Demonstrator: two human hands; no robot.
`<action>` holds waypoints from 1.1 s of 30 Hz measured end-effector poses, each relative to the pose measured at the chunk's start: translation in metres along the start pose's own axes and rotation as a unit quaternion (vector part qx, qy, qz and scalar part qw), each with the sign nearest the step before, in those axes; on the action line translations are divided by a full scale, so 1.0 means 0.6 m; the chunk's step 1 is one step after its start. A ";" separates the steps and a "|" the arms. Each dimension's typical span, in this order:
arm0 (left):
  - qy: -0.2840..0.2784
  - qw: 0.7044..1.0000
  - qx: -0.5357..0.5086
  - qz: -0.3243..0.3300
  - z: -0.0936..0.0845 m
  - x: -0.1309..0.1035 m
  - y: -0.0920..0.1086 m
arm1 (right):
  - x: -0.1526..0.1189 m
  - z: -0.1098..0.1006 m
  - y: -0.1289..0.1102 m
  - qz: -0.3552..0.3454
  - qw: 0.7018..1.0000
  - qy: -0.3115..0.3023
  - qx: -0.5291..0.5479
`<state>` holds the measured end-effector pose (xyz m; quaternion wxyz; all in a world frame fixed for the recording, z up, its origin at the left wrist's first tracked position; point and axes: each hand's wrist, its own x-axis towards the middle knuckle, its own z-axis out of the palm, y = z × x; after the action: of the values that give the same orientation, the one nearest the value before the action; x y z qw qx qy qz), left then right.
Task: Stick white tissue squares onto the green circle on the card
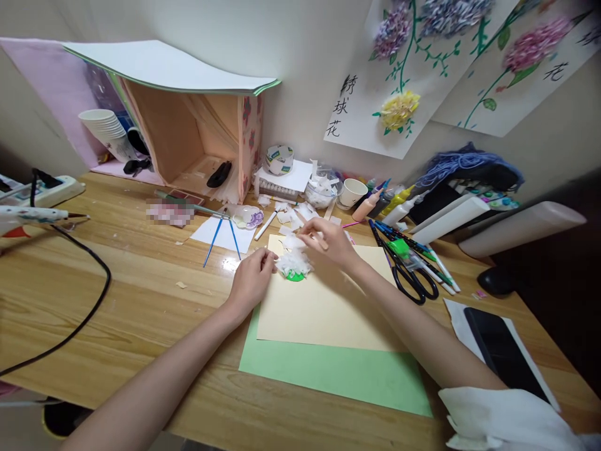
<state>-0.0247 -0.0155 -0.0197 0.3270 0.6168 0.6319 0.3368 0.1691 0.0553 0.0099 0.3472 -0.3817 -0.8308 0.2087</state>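
A fluffy cluster of white paper pieces [292, 262] sits on a green painted patch [295, 276] near the top left of a cream sheet [328, 307]. Beneath that sheet lies a larger light green sheet [338, 376]. My left hand [252, 272] rests at the cream sheet's left edge, fingers curled beside the cluster; what they hold, if anything, is hidden. Just above and right of the cluster is my right hand [328, 241], its fingertips pinched together. Whatever is between those fingertips is too small to make out.
Behind the sheets are a bowl of white scraps [323, 188], a paper cup [352, 193] and paint bottles [367, 205]. To the right lie black-handled scissors [416, 282], pens and a phone [502, 351]. A glue gun [37, 216] with a black cable is at left; blue-handled brushes [213, 241] lie nearer.
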 end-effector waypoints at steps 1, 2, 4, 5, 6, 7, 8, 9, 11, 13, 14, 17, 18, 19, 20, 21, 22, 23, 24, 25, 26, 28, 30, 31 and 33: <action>0.001 1.000 -0.002 0.000 0.000 0.000 0.000 | 0.002 0.005 0.011 -0.025 0.999 -0.032 -0.024; 0.002 1.000 -0.004 0.000 0.000 0.001 -0.001 | 0.003 0.011 0.021 -0.037 0.997 -0.060 -0.042; 0.004 1.000 -0.007 0.001 0.000 0.001 -0.002 | 0.005 0.021 0.036 -0.039 0.993 -0.093 -0.060; 0.004 1.000 -0.008 0.000 0.000 0.001 -0.002 | 0.006 0.025 0.041 -0.036 0.992 -0.103 -0.064; 0.005 1.000 -0.007 0.000 0.000 0.001 -0.002 | 0.006 0.027 0.044 -0.035 0.991 -0.108 -0.067; 0.005 1.000 -0.007 0.000 0.000 0.001 -0.002 | 0.007 0.029 0.047 -0.037 0.991 -0.109 -0.070; 0.005 1.000 -0.006 -0.001 -0.001 0.001 -0.001 | 0.007 0.030 0.049 -0.040 0.991 -0.106 -0.076; 0.005 1.000 -0.005 -0.002 -0.001 0.001 -0.001 | 0.007 0.030 0.051 -0.044 0.991 -0.099 -0.083; 0.006 1.000 -0.005 -0.003 -0.002 0.001 0.001 | 0.008 0.029 0.055 -0.050 0.990 -0.086 -0.096; 0.004 1.000 -0.006 -0.005 -0.003 0.001 0.002 | 0.007 0.025 0.058 -0.053 0.990 -0.075 -0.105; 0.003 1.000 -0.006 -0.007 -0.004 0.001 0.003 | 0.007 0.021 0.059 -0.054 0.991 -0.074 -0.101; 0.002 1.000 -0.006 -0.008 -0.004 0.000 0.004 | 0.007 0.009 0.060 -0.060 0.993 -0.091 -0.053; 0.003 1.000 -0.006 -0.008 -0.005 0.000 0.004 | 0.007 0.006 0.061 -0.064 0.992 -0.106 -0.036; 0.003 1.000 -0.006 -0.007 -0.004 0.000 0.003 | 0.006 0.004 0.061 -0.070 0.990 -0.122 -0.027; 0.003 1.000 -0.005 -0.006 -0.004 0.000 0.003 | 0.006 0.004 0.061 -0.076 0.988 -0.133 -0.028; 0.004 1.000 -0.005 -0.006 -0.004 0.000 0.002 | 0.006 0.006 0.061 -0.082 0.986 -0.139 -0.038; 0.005 1.000 -0.006 -0.007 -0.004 0.000 0.001 | 0.007 0.008 0.062 -0.087 0.985 -0.139 -0.053; 0.005 1.000 -0.006 -0.006 -0.003 0.000 0.000 | 0.007 0.012 0.063 -0.092 0.984 -0.133 -0.069; 0.006 1.000 -0.007 -0.006 -0.003 0.001 0.000 | 0.008 0.017 0.064 -0.095 0.984 -0.122 -0.086; 0.006 1.000 -0.007 -0.005 -0.003 0.001 -0.001 | 0.010 0.021 0.066 -0.098 0.984 -0.111 -0.100; 0.006 1.000 -0.008 -0.003 -0.003 0.001 -0.001 | 0.011 0.024 0.067 -0.099 0.984 -0.102 -0.111; 0.004 1.000 -0.009 -0.003 -0.004 0.002 -0.001 | 0.015 0.028 0.071 -0.097 0.983 -0.091 -0.128; 0.004 1.000 -0.009 -0.006 -0.004 0.002 0.000 | 0.018 0.026 0.074 -0.088 0.984 -0.080 -0.132; 0.004 1.000 -0.009 -0.006 -0.004 0.001 0.000 | 0.019 0.023 0.074 -0.080 0.986 -0.069 -0.126; 0.004 1.000 -0.014 -0.008 -0.004 0.001 0.000 | 0.019 0.017 0.070 -0.063 0.993 -0.036 -0.092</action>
<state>-0.0270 -0.0151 -0.0183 0.3356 0.6058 0.6331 0.3456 0.1769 0.0897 -0.0179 0.2935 -0.3510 -0.8807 0.1227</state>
